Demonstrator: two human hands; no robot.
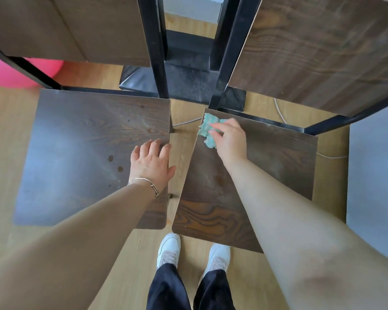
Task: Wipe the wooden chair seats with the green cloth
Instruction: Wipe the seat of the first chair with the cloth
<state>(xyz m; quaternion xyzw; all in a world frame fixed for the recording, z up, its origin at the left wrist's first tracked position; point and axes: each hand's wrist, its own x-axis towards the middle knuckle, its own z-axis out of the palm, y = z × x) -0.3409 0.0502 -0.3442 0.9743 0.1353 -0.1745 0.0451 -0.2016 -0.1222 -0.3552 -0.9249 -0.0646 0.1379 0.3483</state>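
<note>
A light wooden floor (5, 130) runs under two dark wooden chairs set side by side, with a narrow gap between them. The left chair seat (76, 153) bears a few small round marks near its right side. The right chair seat (278, 164) is turned at a slight angle, with bold grain showing at its near left corner. Each seat has a wooden backrest rising beyond it, the left backrest (76, 25) and the right backrest (323, 52), both on black metal frames. A black pedestal base (188, 81) stands on the floor between the backrests, and part of a pink ball (5, 70) shows at the far left. A person's dark trousers and white shoes (169, 247) show at the bottom, near the front edges of the seats.

The left hand (151, 162) lies flat and released on the right edge of the left seat, fingers spread, thumb over the edge. A thin bracelet (148, 183) circles that wrist. The right hand (230, 142) grasps the green cloth (207, 128), its fingers bent over it and pressing it down. The crumpled cloth lies on the far left corner of the right seat.
</note>
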